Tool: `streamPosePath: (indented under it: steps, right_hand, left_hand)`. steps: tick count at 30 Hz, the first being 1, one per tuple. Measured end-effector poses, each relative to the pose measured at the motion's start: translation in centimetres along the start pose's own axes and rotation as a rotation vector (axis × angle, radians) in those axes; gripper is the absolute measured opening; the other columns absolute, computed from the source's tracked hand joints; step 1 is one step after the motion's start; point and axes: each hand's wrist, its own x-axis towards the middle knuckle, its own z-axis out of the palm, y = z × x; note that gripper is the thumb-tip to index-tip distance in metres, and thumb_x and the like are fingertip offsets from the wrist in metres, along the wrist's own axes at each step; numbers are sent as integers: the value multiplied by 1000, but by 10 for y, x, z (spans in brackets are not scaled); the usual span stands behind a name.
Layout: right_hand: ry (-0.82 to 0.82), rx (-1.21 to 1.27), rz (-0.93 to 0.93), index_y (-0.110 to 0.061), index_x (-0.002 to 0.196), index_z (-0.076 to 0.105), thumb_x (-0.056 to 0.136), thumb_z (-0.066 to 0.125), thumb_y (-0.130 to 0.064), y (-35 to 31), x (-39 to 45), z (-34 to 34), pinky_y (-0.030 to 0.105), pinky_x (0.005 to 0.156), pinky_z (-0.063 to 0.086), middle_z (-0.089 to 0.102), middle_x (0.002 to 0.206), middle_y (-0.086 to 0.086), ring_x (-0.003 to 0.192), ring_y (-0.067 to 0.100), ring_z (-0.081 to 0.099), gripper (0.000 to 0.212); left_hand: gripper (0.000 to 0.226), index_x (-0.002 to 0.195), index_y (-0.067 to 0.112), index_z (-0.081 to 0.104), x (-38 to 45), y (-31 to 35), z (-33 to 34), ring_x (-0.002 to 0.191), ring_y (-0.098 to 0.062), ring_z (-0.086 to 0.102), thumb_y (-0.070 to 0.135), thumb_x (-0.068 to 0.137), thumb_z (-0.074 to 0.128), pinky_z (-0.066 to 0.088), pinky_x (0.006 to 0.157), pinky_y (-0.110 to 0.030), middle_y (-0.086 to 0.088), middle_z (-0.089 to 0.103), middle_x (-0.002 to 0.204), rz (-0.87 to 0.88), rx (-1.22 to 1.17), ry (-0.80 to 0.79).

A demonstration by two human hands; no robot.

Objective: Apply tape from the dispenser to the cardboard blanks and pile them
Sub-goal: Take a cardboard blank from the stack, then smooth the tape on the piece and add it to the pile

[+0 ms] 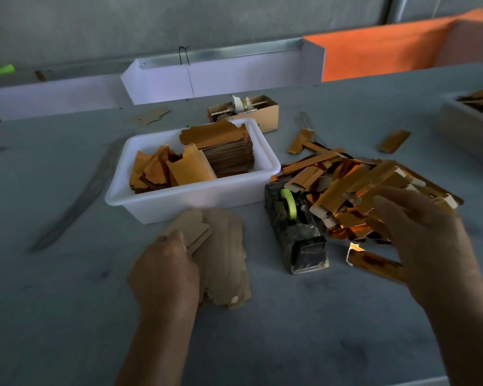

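Crowded centre, open near edge

The white tub (184, 201), tape dispenser (296, 232) and gold pile (346, 185) stood close together mid-worktop (53, 302); bare worktop lay nearest the person and far left, with only a narrow gap between tub and dispenser.

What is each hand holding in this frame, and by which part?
The left hand grips a few cardboard blanks at their near end. The right hand hovers, blurred, over the gold pile; whether it holds anything cannot be told.
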Motion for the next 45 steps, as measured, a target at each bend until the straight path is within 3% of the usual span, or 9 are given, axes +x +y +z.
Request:
streamPosePath:
  steps: [6,11,14,18,21,26,31,35,45]
  right_hand:
    - [-96,163,127,-24,101,66,90,56,-23,-6,-15,2,40,86,52,68,97,0,93,17,65,15]
    - [-496,268,236,-24,93,70,68,54,-41,-16,-49,18,30,82,55,73,90,-7,89,10,68,34]
    - [-681,429,306,-13,98,69,72,54,-36,-21,-67,41,21,78,55,74,93,-1,89,9,69,38]
    - [-591,514,402,3,94,63,79,57,-30,-17,-67,51,29,71,50,64,79,15,72,23,60,36]
    - [-520,566,472,-5,94,68,91,49,-14,-11,-60,45,31,75,54,70,85,17,77,21,68,20]
    - [-516,526,429,-16,97,69,88,53,-15,-2,-54,36,30,70,58,73,92,6,86,19,70,18]
    - [-566,439,412,-15,90,72,73,60,-25,2,-56,32,41,78,58,72,89,9,89,27,68,23]
    - [-557,402,393,-15,94,71,87,55,-15,4,-56,30,33,70,58,72,86,6,84,21,69,17]
    - [-498,177,203,-20,81,67,84,64,-10,5,-60,29,14,48,45,64,61,-9,50,1,55,11]
  left_hand:
    - [20,69,9,66,1,-11,7,77,-26,55,23,79,76,43,68,-36,-5,58,77,-24,-374,-69]
    - [32,61,7,54,-22,18,-22,69,-32,55,19,74,80,38,53,-32,-12,52,76,180,-362,292]
    - [25,63,10,53,-54,51,-35,56,-28,55,12,64,78,29,51,-24,-10,53,74,376,-412,270]
    - [22,70,13,57,-76,65,-26,64,-18,57,14,63,78,35,48,-18,-2,53,78,501,-513,21]
    - [9,79,18,65,-74,62,-19,79,-5,58,19,78,74,45,68,-17,9,55,86,484,-718,-153]
    - [37,104,29,58,-60,54,-28,92,-3,50,33,72,75,38,73,-9,13,53,99,258,-768,43]
    - [38,100,23,63,-48,50,-31,78,-6,69,30,68,83,54,66,-22,7,74,88,-17,-1107,-609]
    - [32,97,21,64,-54,54,-23,80,-9,70,22,71,82,53,61,-17,1,74,88,31,-1107,-581]
    - [28,97,24,65,-53,52,-15,80,-9,70,18,74,79,52,64,-19,4,74,87,12,-1168,-564]
